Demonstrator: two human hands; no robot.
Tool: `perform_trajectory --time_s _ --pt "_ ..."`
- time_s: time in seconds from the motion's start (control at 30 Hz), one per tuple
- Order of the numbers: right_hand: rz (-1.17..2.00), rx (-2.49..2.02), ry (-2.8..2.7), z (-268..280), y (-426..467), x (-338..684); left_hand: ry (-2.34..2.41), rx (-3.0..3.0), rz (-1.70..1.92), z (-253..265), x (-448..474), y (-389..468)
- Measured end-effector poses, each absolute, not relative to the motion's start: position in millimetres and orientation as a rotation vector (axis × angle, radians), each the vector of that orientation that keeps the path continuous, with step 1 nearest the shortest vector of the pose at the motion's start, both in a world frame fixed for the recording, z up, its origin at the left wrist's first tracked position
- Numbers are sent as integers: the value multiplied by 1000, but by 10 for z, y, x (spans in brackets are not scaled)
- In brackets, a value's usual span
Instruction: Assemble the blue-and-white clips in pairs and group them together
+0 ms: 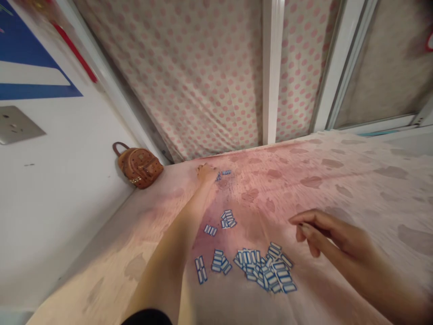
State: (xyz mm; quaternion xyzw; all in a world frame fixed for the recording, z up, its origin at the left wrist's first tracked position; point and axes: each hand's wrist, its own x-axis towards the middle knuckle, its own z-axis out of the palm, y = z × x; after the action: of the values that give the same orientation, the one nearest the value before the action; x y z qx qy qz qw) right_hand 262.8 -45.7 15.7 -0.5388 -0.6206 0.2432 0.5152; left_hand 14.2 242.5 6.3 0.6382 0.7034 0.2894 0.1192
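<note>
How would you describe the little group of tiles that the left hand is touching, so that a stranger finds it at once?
Start at the brown backpack by the wall, then go right along the far edge of the pink sheet. The left hand rests at these tiles. They are the farthest, smallest group, apart from the big pile.

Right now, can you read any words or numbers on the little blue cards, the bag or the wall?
No text can be read.
Little blue-edged cards: white middles, print too small to tell.
Brown backpack: pattern only, blurred.
Blue and white wall sign: no letters in view.
Wall socket: no marks readable.
</note>
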Motion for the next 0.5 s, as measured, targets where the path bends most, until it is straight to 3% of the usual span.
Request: perform_trajectory --time_s 0.3,0.5 --pt "580 -1314 -1453 118 -283 2694 1766 2175 635 -67 -612 906" --pt "738 -1345 -1297 82 -115 2713 1951 2218 393 -243 -714 22"
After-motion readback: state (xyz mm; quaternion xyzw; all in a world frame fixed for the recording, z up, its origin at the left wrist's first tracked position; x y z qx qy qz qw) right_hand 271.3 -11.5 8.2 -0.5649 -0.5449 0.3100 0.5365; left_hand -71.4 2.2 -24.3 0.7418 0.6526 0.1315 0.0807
